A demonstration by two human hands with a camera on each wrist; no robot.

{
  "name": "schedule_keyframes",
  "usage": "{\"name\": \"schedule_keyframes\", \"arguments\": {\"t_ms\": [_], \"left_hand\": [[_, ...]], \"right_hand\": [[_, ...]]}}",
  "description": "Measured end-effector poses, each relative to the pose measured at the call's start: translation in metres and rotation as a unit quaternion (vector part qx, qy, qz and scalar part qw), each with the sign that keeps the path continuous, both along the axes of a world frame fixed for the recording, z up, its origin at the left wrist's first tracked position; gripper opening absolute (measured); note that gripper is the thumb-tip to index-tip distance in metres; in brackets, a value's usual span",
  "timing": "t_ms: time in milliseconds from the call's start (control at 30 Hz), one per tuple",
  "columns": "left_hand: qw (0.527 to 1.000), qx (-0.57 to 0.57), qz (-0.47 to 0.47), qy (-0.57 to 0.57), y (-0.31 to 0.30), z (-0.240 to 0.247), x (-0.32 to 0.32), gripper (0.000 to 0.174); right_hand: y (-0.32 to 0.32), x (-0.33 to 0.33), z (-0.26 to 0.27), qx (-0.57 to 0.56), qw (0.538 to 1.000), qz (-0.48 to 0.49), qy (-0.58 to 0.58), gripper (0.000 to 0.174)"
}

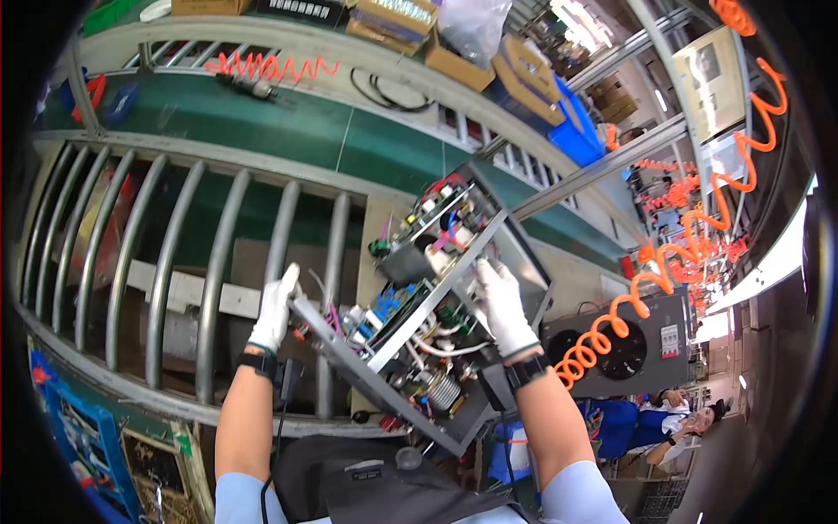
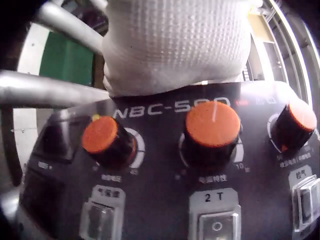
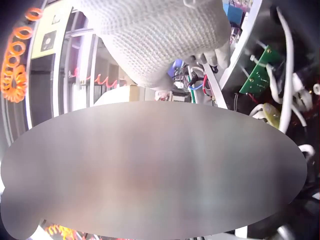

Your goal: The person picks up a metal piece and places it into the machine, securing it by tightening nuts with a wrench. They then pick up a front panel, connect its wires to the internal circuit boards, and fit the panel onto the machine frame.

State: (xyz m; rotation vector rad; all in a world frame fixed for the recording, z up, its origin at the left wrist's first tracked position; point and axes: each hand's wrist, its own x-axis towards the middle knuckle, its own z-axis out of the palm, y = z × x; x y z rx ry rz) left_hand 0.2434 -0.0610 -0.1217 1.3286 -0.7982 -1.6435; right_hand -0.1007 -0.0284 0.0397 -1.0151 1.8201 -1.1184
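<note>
An uncased welding machine [image 1: 410, 306] stands slanted at the end of the rollers, its circuit boards, wires and coil exposed. My gloved left hand [image 1: 274, 310] grips the far left corner of its front panel [image 1: 375, 384]. In the left wrist view, that glove lies across the top edge of the dark panel [image 2: 160, 185], above orange knobs [image 2: 212, 125] and rocker switches; its fingertips are hidden. My gloved right hand [image 1: 502, 306] holds the metal crossbar [image 1: 436, 293] over the machine's middle, fingertips curled at the bar in the right wrist view.
A roller conveyor [image 1: 209, 279] runs to the left. Beyond it, a green bench [image 1: 305, 122] carries a power screwdriver [image 1: 249, 86]. An orange coiled hose [image 1: 628, 314] hangs at right, before a dark box with fan openings [image 1: 646, 336]. Another person [image 1: 663, 428] is at lower right.
</note>
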Motion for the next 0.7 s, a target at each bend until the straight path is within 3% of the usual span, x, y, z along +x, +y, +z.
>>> {"name": "schedule_keyframes", "arguments": {"t_ms": [67,133,233,267,333,433,467,533,600,667,700], "left_hand": [[1.0,-0.029,0.004,-0.002,-0.001,-0.01,-0.002,0.05],[0.999,-0.042,-0.01,0.01,0.0,-0.01,0.0,0.049],[0.997,-0.067,0.028,0.013,0.006,-0.017,-0.006,0.044],[0.998,-0.065,0.022,-0.004,0.009,-0.014,-0.008,0.051],[0.994,-0.019,0.078,0.07,0.011,0.002,-0.012,0.039],[0.991,0.01,0.111,0.073,0.013,0.008,-0.014,0.039],[0.99,0.006,0.106,0.093,0.015,0.01,-0.013,0.043],[0.99,0.021,0.111,0.09,0.021,0.024,-0.01,0.046],[0.986,0.013,0.138,0.093,0.026,0.033,-0.009,0.046],[0.985,-0.01,0.147,0.086,0.034,0.047,-0.004,0.045],[0.982,0.016,0.161,0.098,0.038,0.059,-0.002,0.045]], "right_hand": [[-0.018,-0.017,-0.006,0.063,0.997,-0.022,0.024,0.046],[-0.031,-0.021,-0.012,0.11,0.989,-0.07,-0.074,0.043],[-0.046,-0.021,-0.018,0.104,0.977,-0.07,-0.172,0.032],[-0.051,-0.016,-0.017,0.126,0.975,-0.077,-0.164,0.027],[-0.055,-0.012,-0.018,0.139,0.973,-0.086,-0.161,0.02],[-0.057,-0.009,-0.031,0.104,0.972,-0.101,-0.183,0.011],[-0.055,-0.014,-0.036,0.072,0.989,-0.025,-0.126,0.011],[-0.058,-0.001,-0.024,0.092,0.971,-0.099,-0.195,0.011],[-0.059,0.002,-0.016,0.105,0.969,-0.096,-0.2,0.009],[-0.055,-0.008,-0.019,0.066,0.968,-0.025,-0.24,0.026],[-0.053,-0.009,-0.016,0.059,0.965,0.004,-0.255,0.025]]}}
